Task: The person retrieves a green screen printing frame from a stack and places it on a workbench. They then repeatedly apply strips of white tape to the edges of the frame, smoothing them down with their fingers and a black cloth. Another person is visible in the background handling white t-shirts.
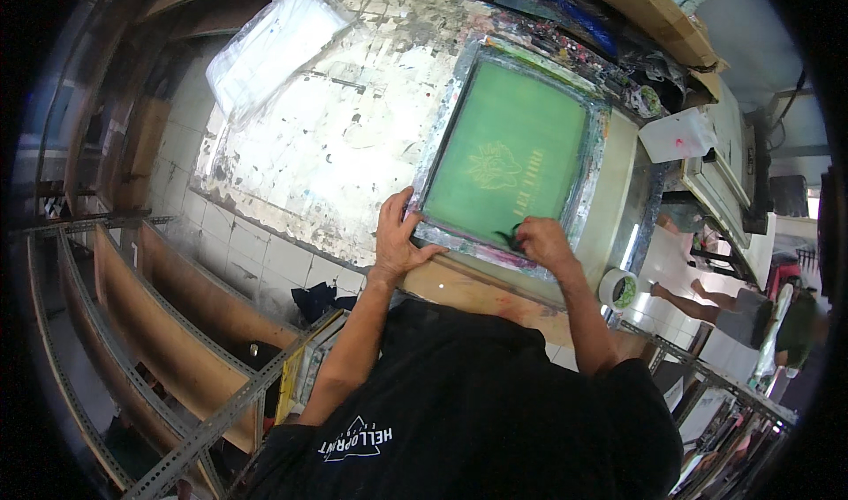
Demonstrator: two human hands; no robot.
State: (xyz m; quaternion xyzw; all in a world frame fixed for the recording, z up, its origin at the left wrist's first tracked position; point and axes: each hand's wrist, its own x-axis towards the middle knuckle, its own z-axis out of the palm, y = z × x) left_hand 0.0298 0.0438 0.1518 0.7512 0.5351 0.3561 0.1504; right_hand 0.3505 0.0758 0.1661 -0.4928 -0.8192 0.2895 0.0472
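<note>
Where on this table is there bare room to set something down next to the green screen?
The widest bare patch is the paint-flecked tabletop, bordered by the plastic bag above and the green screen frame on the right. It is crowded at the frame's near edge, where the left hand and right hand rest, and along the far cluttered edge by the white container.

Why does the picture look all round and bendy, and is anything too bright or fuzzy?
Head view: the fisheye lens bends the metal shelf rails and blackens the corners; the worktable glares bright at its paint-worn top; the green printing screen is sharp under the left hand and right hand; the far right edge blurs.
</note>
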